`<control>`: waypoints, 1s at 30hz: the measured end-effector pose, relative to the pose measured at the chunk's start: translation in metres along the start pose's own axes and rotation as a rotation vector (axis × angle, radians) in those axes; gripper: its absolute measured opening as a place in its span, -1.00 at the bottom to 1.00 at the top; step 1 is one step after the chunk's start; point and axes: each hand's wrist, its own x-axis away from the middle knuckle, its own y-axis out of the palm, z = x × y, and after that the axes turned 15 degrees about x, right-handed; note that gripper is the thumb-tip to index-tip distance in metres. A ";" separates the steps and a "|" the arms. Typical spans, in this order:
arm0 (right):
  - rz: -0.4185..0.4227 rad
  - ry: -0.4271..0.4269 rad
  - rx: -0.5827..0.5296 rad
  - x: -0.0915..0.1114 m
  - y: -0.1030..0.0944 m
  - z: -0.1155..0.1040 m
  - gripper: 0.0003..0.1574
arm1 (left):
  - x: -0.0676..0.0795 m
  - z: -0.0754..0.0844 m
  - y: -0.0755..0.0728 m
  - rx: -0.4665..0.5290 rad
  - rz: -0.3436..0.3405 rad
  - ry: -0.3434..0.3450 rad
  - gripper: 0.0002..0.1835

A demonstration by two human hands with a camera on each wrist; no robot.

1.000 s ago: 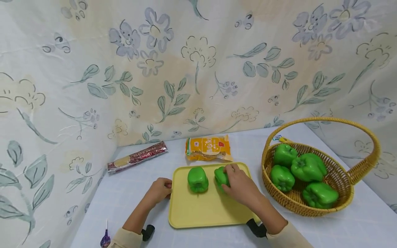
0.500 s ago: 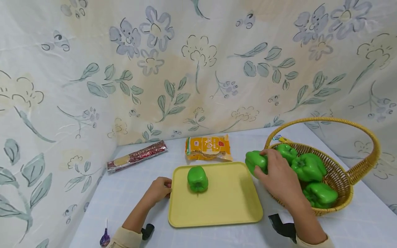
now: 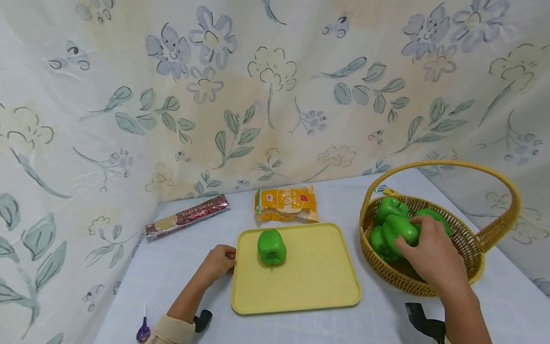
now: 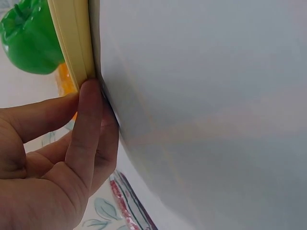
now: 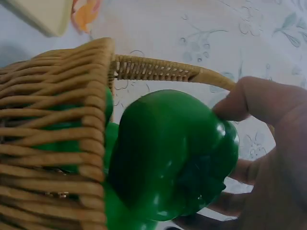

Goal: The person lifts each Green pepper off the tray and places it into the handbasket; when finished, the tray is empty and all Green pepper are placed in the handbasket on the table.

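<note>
In the head view, my right hand (image 3: 442, 255) holds a green bell pepper (image 3: 397, 231) inside the wicker basket (image 3: 397, 277), among the other peppers. The right wrist view has that bell pepper (image 5: 168, 153) large above the basket rim (image 5: 93, 143), thumb on one side and fingers on the other. My left hand (image 3: 218, 262) is at the left edge of the yellow tray (image 3: 318, 282); up close, its thumb and fingers (image 4: 88, 115) pinch the tray rim (image 4: 72, 36). One green bell pepper (image 3: 271, 248) sits on the tray's upper left part.
Behind the tray lies an orange snack packet (image 3: 287, 203), with a long dark red packet (image 3: 189, 216) to its left. A purple lollipop (image 3: 143, 330) is at the front left. The basket's tall handle (image 3: 451, 163) arches over it. A floral cloth (image 3: 266, 134) hangs behind the table.
My right hand has lifted one bell pepper off the tray and carried it right into the basket. The left hand has stayed at the tray's edge.
</note>
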 end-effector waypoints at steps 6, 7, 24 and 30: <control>0.092 -0.050 0.040 0.000 0.006 -0.005 0.03 | 0.000 -0.001 0.000 -0.004 0.001 -0.003 -0.64; 0.104 -0.059 0.035 0.000 0.006 -0.006 0.04 | 0.000 -0.001 0.000 0.000 0.001 -0.004 -0.64; 0.170 -0.577 -0.015 0.025 0.048 -0.149 -0.25 | -0.003 0.001 -0.001 -0.031 0.011 -0.034 -0.63; 0.054 -0.693 0.066 0.023 0.077 -0.195 -0.15 | 0.001 0.000 0.000 -0.003 0.005 -0.003 -0.64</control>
